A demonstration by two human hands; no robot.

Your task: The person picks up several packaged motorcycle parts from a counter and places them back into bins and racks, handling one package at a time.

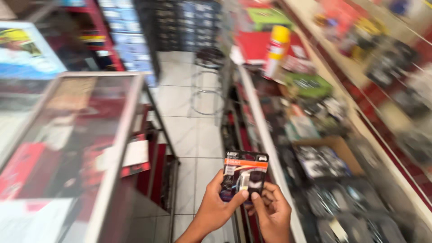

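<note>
While both hands grip it from below, a small blister pack (244,175) with an orange band stands upright over the tiled aisle floor (193,135). Left hand (216,208) clamps its left edge, thumb on the front; right hand (271,211) pinches the lower right corner. Glass display case (76,148) lies to the left, and a cluttered surface (315,148) with a yellow-capped spray can (275,50) to the right.

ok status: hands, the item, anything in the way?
Left hand and right hand both grip small blister pack, held upright over aisle floor. Glass display case to the left, cluttered counter to the right. Nothing blocking; picture blurred.
</note>
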